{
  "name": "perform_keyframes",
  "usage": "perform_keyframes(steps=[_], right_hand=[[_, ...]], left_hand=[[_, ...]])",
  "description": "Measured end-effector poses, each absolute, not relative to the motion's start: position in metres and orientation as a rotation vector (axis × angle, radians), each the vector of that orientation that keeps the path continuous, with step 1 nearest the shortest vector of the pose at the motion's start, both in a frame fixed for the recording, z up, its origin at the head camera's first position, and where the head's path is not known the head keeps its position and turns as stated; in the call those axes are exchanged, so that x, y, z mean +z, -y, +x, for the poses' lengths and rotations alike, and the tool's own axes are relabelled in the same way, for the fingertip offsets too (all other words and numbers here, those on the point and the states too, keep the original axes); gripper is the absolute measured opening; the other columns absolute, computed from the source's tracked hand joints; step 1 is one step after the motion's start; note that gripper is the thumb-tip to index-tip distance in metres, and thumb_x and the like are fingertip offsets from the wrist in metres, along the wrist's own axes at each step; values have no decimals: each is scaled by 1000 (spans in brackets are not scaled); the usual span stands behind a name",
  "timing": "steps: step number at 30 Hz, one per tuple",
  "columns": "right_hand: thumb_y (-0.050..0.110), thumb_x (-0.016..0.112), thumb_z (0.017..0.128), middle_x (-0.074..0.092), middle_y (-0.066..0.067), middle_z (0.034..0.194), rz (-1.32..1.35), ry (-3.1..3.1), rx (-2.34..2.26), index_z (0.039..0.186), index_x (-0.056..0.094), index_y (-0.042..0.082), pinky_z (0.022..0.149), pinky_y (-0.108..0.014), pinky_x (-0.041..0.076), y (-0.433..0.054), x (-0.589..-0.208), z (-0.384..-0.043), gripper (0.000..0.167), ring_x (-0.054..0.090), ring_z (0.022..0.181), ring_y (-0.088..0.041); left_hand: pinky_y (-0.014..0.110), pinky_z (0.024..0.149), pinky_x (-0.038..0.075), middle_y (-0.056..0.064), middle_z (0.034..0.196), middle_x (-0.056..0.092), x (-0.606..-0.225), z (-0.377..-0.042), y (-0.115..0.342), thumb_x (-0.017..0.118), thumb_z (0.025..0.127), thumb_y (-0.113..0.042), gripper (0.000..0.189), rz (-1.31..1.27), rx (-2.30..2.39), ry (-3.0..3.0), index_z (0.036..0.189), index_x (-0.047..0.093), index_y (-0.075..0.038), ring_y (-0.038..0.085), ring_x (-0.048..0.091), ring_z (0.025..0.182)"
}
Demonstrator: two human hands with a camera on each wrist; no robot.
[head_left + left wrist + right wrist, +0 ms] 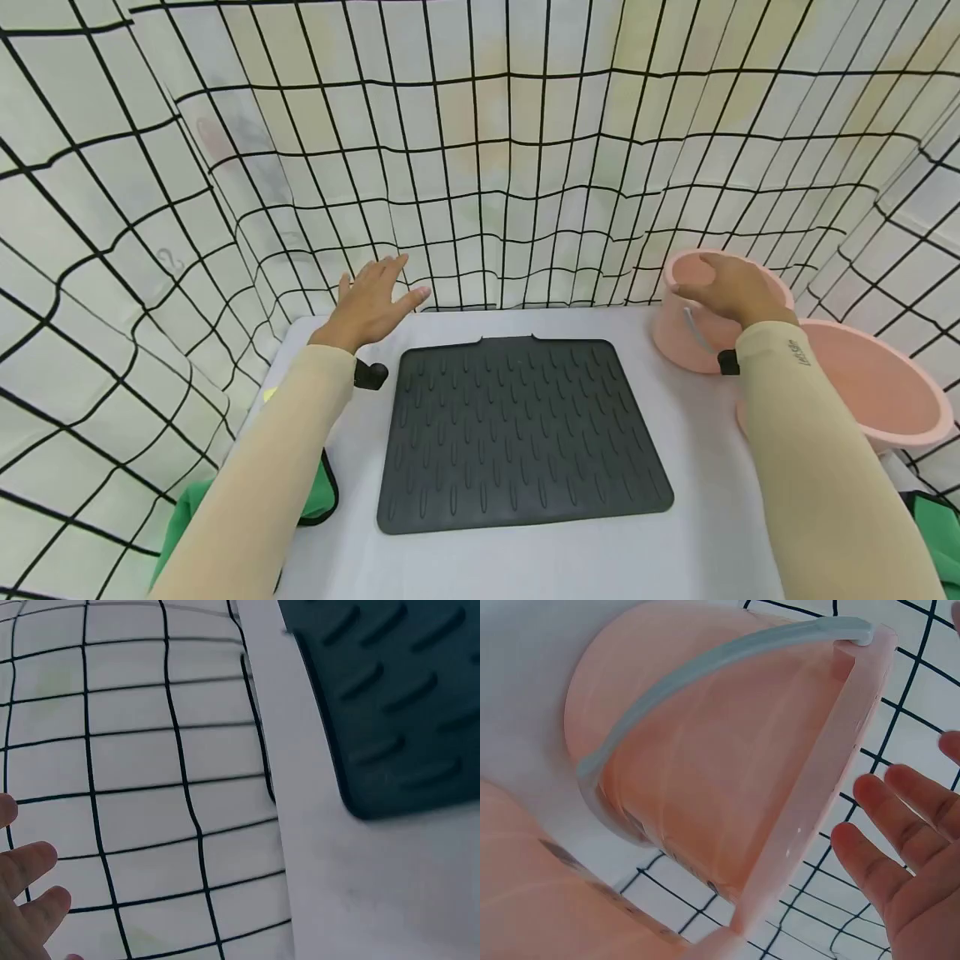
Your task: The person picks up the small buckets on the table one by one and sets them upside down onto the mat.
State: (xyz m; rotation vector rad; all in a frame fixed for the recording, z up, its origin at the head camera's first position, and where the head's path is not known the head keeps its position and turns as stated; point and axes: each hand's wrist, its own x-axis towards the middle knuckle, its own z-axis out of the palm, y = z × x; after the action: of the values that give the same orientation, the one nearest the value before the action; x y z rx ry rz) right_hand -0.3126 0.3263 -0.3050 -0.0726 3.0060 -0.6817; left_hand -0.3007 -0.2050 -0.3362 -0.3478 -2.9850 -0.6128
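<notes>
My left hand (pixel 372 305) is held out with spread fingers over the table's far left corner, holding nothing. Its fingertips (pixel 39 859) show at the left edge of the left wrist view. The right hand (pixel 727 287) hovers at the mouth of a pink bucket (pixel 686 329), fingers spread and apart from it in the right wrist view. A grey handle (pixel 727 660) hangs down the bucket's side. Between the arms, a dark grey ridged mat (pixel 517 433) lies flat on the table.
A wide pink basin (pixel 870 379) stands to the right of the bucket, partly behind the right sleeve. Green cloth with black edging (pixel 321 493) lies by the left forearm, and more green cloth (pixel 937 533) at the far right. Black wire grid (pixel 510 142) walls the back and sides.
</notes>
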Motion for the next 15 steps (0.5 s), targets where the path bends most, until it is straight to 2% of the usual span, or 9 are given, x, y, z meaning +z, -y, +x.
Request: perform_keyframes(steps=[6,12,15], right_hand=[[52,67,97,43,-39,151,-79,-2975,-695,156,38,-6,108,-67,40,-329,-307,-314,87,44,138,-53],[41,70,97,52,-38,141,-94,-2948,-626,147,47,-11,104,-65,43,-332,-313,-316,76,52,127,-51],[40,70,97,54,-36,141,-122,-2943,-581,142,52,-12,104,-64,43,-332,-317,-317,72,54,125,-50]], left_hand=[[66,122,20,12,173,19,-350,-275,202,62,101,-54,87,-396,-976,2897,168,19,-20,39,17,159],[65,119,28,16,169,27,-376,-249,201,71,98,-44,87,-450,-1066,2883,166,26,-15,40,26,155],[63,114,37,19,163,38,-388,-235,201,75,96,-42,83,-521,-1012,2941,162,36,-9,42,39,148]])
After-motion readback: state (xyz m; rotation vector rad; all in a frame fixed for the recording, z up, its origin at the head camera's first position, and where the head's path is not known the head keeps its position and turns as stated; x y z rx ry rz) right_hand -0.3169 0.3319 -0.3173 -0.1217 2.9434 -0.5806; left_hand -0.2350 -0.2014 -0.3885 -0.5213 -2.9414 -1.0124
